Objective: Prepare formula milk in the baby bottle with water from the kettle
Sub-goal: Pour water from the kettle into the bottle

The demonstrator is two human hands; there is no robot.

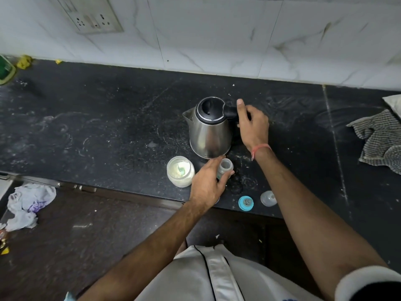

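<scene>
A steel kettle [209, 131] with a black lid stands upright on the black counter [108, 127], spout to the left. My right hand [252, 124] wraps around its black handle, thumb raised. In front of the kettle stands the uncapped baby bottle [225, 167], mouth up, gripped from the left by my left hand [208, 183]. An open jar of white formula powder [180, 171] with a green scoop inside sits just left of the bottle. The blue bottle ring with teat [245, 203] and the clear cap [268, 198] lie near the counter's front edge.
A checked cloth [377, 140] lies at the counter's right end. A green container [5, 69] sits at the far left by the wall. A wall socket plate [93, 16] is above. Crumpled cloth [28, 203] lies on the floor at left.
</scene>
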